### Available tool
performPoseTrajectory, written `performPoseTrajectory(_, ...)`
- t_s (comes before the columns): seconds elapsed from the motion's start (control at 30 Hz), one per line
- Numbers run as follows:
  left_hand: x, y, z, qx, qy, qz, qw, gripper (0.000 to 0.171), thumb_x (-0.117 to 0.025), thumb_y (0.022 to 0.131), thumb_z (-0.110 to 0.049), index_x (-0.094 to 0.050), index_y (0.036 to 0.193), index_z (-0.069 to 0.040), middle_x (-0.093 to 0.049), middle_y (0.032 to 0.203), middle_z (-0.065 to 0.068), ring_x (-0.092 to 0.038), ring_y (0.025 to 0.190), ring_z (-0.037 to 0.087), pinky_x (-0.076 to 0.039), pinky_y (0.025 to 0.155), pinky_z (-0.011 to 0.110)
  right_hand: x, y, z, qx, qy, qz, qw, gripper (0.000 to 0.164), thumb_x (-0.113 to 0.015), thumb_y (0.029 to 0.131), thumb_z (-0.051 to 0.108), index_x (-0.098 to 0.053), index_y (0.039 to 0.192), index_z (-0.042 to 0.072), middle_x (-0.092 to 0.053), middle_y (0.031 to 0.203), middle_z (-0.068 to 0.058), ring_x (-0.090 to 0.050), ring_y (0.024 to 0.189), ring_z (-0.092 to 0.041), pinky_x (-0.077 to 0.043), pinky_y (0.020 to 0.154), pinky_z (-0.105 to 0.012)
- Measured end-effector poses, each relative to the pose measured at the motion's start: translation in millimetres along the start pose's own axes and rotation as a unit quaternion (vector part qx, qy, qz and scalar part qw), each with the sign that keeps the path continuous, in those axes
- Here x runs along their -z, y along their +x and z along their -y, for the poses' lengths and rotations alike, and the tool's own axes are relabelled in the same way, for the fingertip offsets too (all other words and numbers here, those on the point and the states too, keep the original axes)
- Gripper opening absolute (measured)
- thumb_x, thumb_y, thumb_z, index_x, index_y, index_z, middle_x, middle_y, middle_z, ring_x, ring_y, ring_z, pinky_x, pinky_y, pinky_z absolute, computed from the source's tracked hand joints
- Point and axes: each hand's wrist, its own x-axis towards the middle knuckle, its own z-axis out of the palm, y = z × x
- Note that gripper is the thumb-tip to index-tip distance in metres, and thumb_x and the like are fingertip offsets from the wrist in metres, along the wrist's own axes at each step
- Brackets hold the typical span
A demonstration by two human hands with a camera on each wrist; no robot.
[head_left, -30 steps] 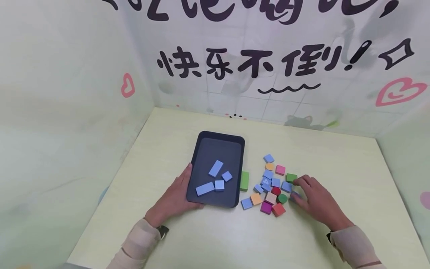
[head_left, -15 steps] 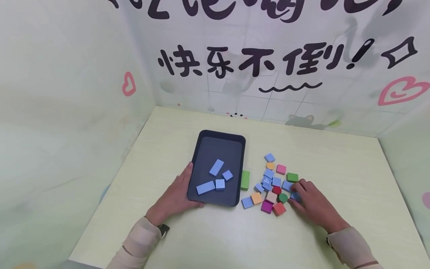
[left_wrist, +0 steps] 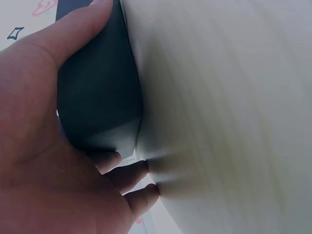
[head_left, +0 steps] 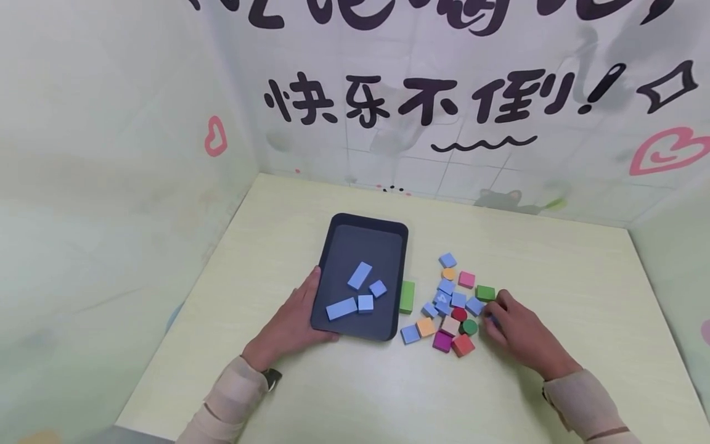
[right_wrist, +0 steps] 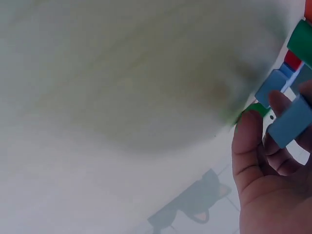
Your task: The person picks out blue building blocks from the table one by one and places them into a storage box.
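A dark grey rectangular tray lies on the table, with several blue blocks inside it. My left hand holds the tray by its near left corner; in the left wrist view the thumb lies along the outer wall and the other fingers bend round the end. On the right, my right hand pinches a blue block between thumb and fingers, at the right side of a loose group of blocks. From the head, the fingers mostly hide that block. A blue block and a dark green block sit nearest to its fingertips.
Beside the tray's right wall is a light green block. The group holds pink, orange, purple and red blocks, more blue ones, and a green cylinder. Printed walls enclose the table.
My right hand has come down on a blue block at the group's right edge, pinched it and drawn it slightly right, away from its neighbours. The left hand and tray have stayed put.
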Motion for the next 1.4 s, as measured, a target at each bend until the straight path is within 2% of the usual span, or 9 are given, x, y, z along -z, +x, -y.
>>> performPoseTrajectory(0.07,-0.3,0.1,0.0,-0.002,0.001,-0.001,1.0000,0.134,-0.085,0.069,-0.057,0.001,0.160,-0.007,-0.005,0.165,0.006,-0.016,0.148,0.025,-0.020,0.113,0.052,2,2,0,-0.001,0.005,-0.005,1.000,0.005,-0.063,0.093,0.020,-0.058,0.093,0.017,-0.038,0.090,0.003,-0.040,0.068,-0.008,-0.039,0.061,-0.025)
performPoseTrajectory(0.23,-0.2,0.1,-0.1,0.000,0.003,0.000,1.0000,0.134,-0.085,0.070,-0.057,0.002,0.160,-0.008,-0.004,0.165,0.005,-0.015,0.148,0.025,-0.019,0.113,0.051,7,9,3,0.010,-0.011,-0.015,1.000,0.016,-0.057,0.096,0.020,-0.047,0.083,0.021,-0.032,0.085,0.003,-0.032,0.059,-0.007,-0.032,0.056,-0.024)
performPoseTrajectory(0.53,0.1,-0.3,-0.7,0.003,0.004,0.002,1.0000,0.135,-0.085,0.069,-0.057,0.002,0.159,-0.007,-0.004,0.165,0.005,-0.015,0.148,0.024,-0.019,0.114,0.050,15,33,12,0.053,-0.049,-0.031,0.997,0.014,-0.059,0.094,0.021,-0.050,0.085,0.017,-0.032,0.084,0.002,-0.031,0.062,-0.008,-0.032,0.056,-0.025)
performPoseTrajectory(0.73,0.3,-0.1,-0.7,0.002,0.004,0.002,1.0000,0.135,-0.085,0.069,-0.056,0.001,0.159,-0.007,-0.005,0.165,0.005,-0.015,0.148,0.023,-0.019,0.113,0.051,22,60,29,0.064,-0.045,-0.028,0.997,0.019,-0.055,0.097,0.021,-0.045,0.081,0.019,-0.031,0.082,0.001,-0.030,0.062,-0.010,-0.031,0.053,-0.026)
performPoseTrajectory(1.1,-0.4,1.9,0.0,0.015,0.006,0.010,0.9998,0.134,-0.084,0.070,-0.059,0.002,0.160,-0.009,-0.004,0.165,0.002,-0.013,0.148,0.021,-0.018,0.114,0.048,26,120,74,0.130,-0.068,-0.021,0.989,0.024,-0.038,0.101,0.027,-0.044,0.080,0.016,-0.031,0.083,-0.001,-0.031,0.065,-0.013,-0.031,0.053,-0.027)
performPoseTrajectory(1.4,1.8,-0.2,-1.9,0.016,0.001,0.010,0.9998,0.136,-0.086,0.068,-0.057,0.004,0.159,-0.009,-0.003,0.165,0.003,-0.014,0.148,0.023,-0.017,0.114,0.049,19,158,95,0.161,-0.076,-0.013,0.984,0.025,-0.040,0.103,0.028,-0.048,0.084,0.013,-0.033,0.087,-0.003,-0.034,0.065,-0.015,-0.032,0.052,-0.028)
